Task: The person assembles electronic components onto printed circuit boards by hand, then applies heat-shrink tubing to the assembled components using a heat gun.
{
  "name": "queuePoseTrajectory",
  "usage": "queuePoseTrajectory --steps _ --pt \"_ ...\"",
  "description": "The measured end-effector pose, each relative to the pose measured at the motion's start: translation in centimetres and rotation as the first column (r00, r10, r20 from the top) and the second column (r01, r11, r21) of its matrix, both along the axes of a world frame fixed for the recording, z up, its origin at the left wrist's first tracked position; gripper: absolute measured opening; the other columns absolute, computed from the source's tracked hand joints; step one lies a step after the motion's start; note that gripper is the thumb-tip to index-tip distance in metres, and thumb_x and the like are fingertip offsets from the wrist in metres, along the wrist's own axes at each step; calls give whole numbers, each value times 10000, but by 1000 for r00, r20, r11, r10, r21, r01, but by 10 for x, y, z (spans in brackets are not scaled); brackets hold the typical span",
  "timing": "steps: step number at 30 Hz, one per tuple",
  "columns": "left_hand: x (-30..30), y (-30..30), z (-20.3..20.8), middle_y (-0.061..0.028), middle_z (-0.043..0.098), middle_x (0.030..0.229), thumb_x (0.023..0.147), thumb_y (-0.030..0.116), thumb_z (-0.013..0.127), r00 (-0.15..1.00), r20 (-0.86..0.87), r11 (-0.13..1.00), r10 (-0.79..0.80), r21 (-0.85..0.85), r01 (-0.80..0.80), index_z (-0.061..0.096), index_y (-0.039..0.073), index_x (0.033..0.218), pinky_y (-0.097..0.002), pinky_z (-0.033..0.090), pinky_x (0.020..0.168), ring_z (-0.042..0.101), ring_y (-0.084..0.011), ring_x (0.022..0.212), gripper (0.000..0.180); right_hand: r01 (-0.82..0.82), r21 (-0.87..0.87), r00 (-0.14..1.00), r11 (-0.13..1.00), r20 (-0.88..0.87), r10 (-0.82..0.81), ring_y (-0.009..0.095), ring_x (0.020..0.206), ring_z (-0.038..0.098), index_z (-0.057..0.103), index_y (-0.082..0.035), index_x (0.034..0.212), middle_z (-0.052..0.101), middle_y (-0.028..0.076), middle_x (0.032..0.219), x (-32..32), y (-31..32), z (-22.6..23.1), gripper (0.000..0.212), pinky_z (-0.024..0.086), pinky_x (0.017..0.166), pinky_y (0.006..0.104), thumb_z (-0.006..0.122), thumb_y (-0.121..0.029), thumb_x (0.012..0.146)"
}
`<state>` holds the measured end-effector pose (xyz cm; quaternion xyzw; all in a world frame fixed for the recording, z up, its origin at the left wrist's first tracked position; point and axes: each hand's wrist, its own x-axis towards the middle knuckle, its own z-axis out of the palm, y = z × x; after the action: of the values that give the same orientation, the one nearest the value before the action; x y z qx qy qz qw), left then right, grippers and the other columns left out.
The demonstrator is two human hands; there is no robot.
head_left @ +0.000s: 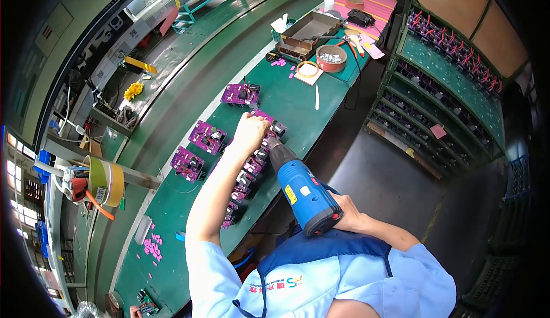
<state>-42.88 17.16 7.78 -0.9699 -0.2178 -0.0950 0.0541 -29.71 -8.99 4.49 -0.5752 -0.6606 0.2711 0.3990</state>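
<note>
My right hand (347, 212) is wrapped round the handle of a blue heat gun (303, 195). The gun's dark nozzle points away from me, close to the purple circuit boards on the green bench. My left hand (250, 133) reaches over the boards, fingers closed at one purple circuit board (276, 126); what they pinch is hidden. Nearer me, several more boards stand in a row under and beside my left forearm. To the left sit two separate boards, one purple board (207, 137) and another purple board (187, 164). A further purple board (240, 94) lies beyond my left hand.
Small pink pieces (152, 248) lie scattered on the bench (172, 226) at the near left. At the far end are a brown tray (309, 28) and a round tub (331, 59). A rack of boards (447, 94) stands right. Another person's fingers (136, 311) show at lower left.
</note>
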Motion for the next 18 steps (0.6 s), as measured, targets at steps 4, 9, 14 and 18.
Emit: queuePoseTrajectory --steps 4,9,14,18 --pt "-5 4 -2 -50 537 612 680 148 525 1000 18 1000 21 -23 -20 569 99 662 -312 327 681 544 -170 695 68 11 -19 1000 1000 -29 -11 317 684 563 454 -31 907 564 161 776 -1 5 0 450 464 624 380 687 -209 565" --pt "-6 4 1 -51 574 661 689 163 571 996 -19 994 83 -72 -84 586 82 686 -298 327 674 540 -179 652 83 -8 -22 1000 1000 -21 8 326 686 559 444 -38 926 561 162 785 -1 6 0 467 463 629 379 686 -213 566" --pt "-14 6 0 -71 563 603 672 237 581 988 -26 980 151 -127 -153 573 85 649 -322 328 667 546 -192 622 154 -29 -65 999 997 -20 27 326 701 562 437 -38 959 565 163 791 2 4 8 485 465 652 370 681 -204 574" --pt "-16 6 2 -73 562 600 676 238 581 982 -42 966 186 -178 -190 580 87 662 -321 327 672 546 -198 620 152 -9 -172 1000 985 -20 6 319 744 564 454 -34 980 566 176 831 15 -6 0 495 465 677 353 683 -194 571"
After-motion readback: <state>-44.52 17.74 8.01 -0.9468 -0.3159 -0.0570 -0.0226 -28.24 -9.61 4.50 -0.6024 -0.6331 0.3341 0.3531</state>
